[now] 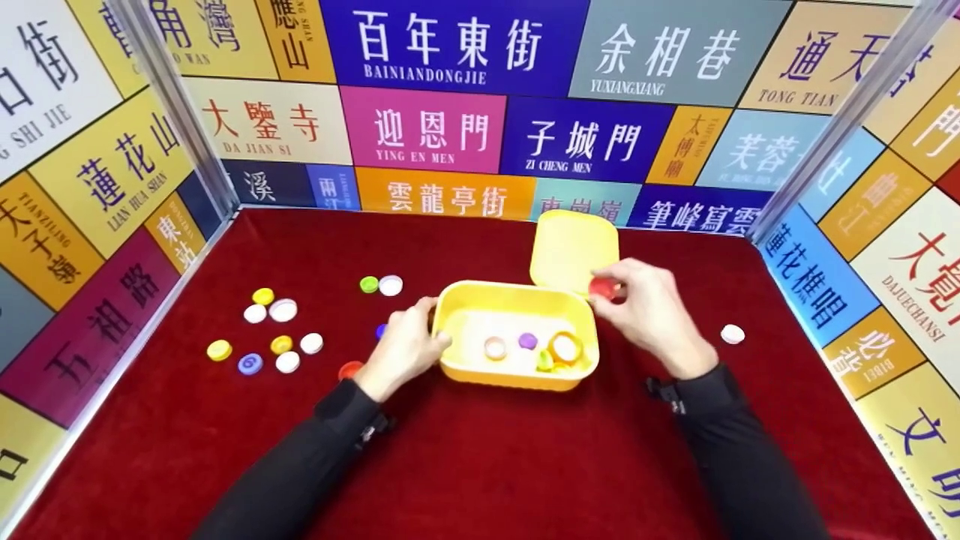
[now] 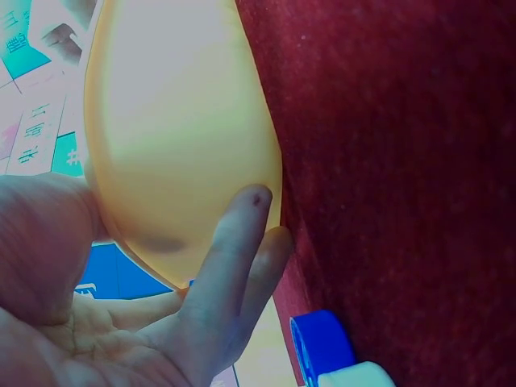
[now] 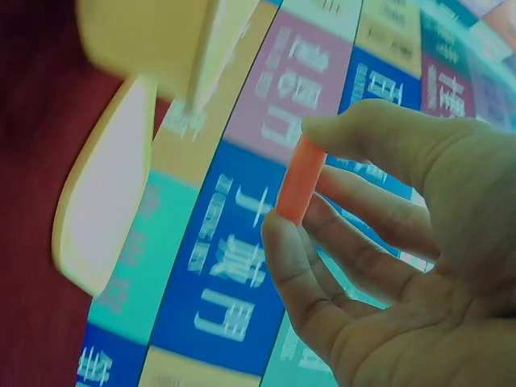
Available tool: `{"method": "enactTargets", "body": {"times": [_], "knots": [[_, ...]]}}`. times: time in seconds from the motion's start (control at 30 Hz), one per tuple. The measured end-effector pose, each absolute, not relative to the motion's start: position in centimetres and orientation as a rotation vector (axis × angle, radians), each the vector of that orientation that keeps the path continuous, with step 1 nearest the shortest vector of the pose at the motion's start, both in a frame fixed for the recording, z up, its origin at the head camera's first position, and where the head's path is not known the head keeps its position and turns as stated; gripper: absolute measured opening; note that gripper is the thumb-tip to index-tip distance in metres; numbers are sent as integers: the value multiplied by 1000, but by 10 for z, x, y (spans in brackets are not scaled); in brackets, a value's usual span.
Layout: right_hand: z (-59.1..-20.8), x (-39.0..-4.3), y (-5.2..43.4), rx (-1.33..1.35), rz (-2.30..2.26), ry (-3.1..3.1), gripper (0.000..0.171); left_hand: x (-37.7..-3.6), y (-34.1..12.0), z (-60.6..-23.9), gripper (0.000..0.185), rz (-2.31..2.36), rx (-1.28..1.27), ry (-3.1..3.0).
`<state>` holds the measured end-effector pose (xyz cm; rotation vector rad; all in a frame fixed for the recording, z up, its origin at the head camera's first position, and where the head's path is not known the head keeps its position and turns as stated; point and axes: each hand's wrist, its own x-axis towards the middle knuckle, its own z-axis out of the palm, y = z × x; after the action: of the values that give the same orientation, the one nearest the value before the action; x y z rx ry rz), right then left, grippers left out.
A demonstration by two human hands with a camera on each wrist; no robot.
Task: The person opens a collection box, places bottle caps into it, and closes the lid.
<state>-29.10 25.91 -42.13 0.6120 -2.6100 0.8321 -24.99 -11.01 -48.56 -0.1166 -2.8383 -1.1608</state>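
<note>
A yellow plastic box without its lid on stands on the red cloth, several small caps inside it, among them a purple cap and an orange ring-like cap. My left hand grips the box's left end, thumb at the rim; the left wrist view shows the fingers along its outer wall. Between thumb and fingertips, my right hand pinches a red bottle cap, held edge-on in the right wrist view. Behind the box lies its yellow lid, beyond the right hand.
Several loose caps lie to the left, including a blue cap, a yellow cap and a green cap. A red cap sits by the left wrist. One white cap lies at the right. Printed panels wall in the table.
</note>
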Motion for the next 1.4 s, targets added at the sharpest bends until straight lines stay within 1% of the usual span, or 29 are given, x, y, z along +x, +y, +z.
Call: {"method": "enactTargets", "body": {"times": [0.17,0.53,0.73,0.87,1.13,1.4], "knots": [[-427,-280,236,721,862,-2641,37,-248,-109,-485,61,-1168,-134,-2833],[-441,-264,202,968,784,-2598,35,-249,-110,-486,62,-1168,-151,-2805],[-450,-260,192,1111,678,-2588,29,-250,-111,-488,62,-1166,-158,-2794],[-456,-260,189,1115,674,-2661,27,-251,-111,-488,62,-1164,-153,-2802],[-457,-258,194,1064,778,-2750,31,-251,-111,-489,61,-1151,-167,-2811],[-453,-262,202,1033,765,-2707,26,-251,-112,-489,61,-1170,-167,-2813]]}}
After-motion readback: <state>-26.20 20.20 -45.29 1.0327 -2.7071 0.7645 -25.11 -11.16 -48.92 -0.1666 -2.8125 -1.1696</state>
